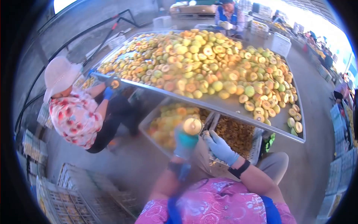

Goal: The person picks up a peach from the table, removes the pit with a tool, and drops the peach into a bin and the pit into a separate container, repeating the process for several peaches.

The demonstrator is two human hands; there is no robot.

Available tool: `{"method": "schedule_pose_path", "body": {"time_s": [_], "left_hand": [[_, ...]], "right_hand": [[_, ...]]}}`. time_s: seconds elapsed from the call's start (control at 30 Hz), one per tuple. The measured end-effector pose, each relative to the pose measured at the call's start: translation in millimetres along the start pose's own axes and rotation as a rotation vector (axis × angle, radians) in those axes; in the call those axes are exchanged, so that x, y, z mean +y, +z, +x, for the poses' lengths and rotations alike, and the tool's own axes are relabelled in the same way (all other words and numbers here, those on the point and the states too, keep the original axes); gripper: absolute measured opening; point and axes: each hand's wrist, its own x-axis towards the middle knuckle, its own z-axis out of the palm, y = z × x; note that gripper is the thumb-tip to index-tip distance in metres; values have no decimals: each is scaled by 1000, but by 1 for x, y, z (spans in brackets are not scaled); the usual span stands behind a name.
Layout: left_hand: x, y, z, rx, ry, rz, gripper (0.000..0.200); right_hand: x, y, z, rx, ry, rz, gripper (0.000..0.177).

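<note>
A halved yellow fruit [192, 126] with a hollow centre is in my left hand [185, 141], its cut face turned up. That hand wears a blue-green glove and is above a crate of fruit halves [164, 125]. Close by on the right, my right hand [220, 146], in a pale blue glove, has its fingers bent together around something I cannot make out. Beneath and behind it is a crate of brown pits or scraps [234, 134]. Both forearms reach up from the bottom of the view.
A metal-edged table [238, 108] heaped with fruit halves spans the middle. A co-worker in a pale hat [61, 76] sits at the left; another person [228, 18] is behind the table. Stacked crates [74, 190] are at the lower left, more crates [341, 168] at the right.
</note>
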Motion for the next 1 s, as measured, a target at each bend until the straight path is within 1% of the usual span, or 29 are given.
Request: {"method": "schedule_pose_path", "body": {"time_s": [0.03,0.07,0.1,0.13,0.2,0.23,0.27,0.3,0.33,0.37,0.4,0.43,0.47,0.5,0.53,0.6,0.63,0.7,0.73,0.8,0.83,0.87,0.93,1.0], "left_hand": [[1,6,0,-7,-322,-599,40],[2,10,-1,-8,-652,-1187,42],[6,16,-3,-11,-683,-1224,41],[10,22,-6,-20,-692,-1224,41],[18,31,-11,-137,-359,-552,33],[20,34,-12,-141,-361,-551,33],[21,36,-13,-131,-348,-488,32],[22,39,-15,-120,-334,-426,31],[8,45,-19,-121,-333,-422,31],[-16,51,-24,-104,-247,-352,30],[-29,50,-21,-75,-152,-269,29],[38,49,-16,-96,-74,-4,30],[6,49,-17,-132,-198,-275,33],[41,53,-19,-99,-190,-208,33],[39,55,-16,3,-481,-851,33],[27,65,-15,18,-400,-759,32],[26,67,-14,27,-391,-755,32],[25,71,-13,22,-352,-581,32],[23,74,-12,26,-347,-578,32],[22,80,-10,27,-291,-526,32],[23,82,-7,61,-307,-479,36],[24,81,-5,64,-304,-477,36],[36,83,-1,62,-629,-755,42],[67,76,3,31,-835,-716,47]], "right_hand": [[-1,-1,2,26,-8,-85,25],[-1,-1,2,40,-4,-83,25],[-4,-1,1,65,-14,22,25],[-4,-3,-1,90,-25,126,24],[1,-6,-4,115,-36,103,24],[5,-6,-4,129,-52,78,24],[10,-7,-4,133,-51,81,24],[16,-7,-3,150,-12,54,26],[18,-7,-4,165,23,27,29],[19,-10,-8,159,13,32,29],[17,-14,-12,198,-161,-155,31],[13,-16,-13,228,-348,-330,34],[7,-20,-15,133,-179,-271,37],[-9,-19,-14,167,105,-71,36],[2,-17,-14,171,30,12,33],[-2,-21,-19,96,66,181,29],[1,-21,-20,84,60,181,29],[3,-20,-23,72,13,233,27],[0,-20,-24,66,8,233,27],[-9,-22,-29,38,41,335,29],[-7,-24,-30,14,65,367,31],[-7,-22,-30,10,63,368,31],[-5,-21,-33,36,106,410,32],[-5,-19,-32,98,116,250,30]]}}
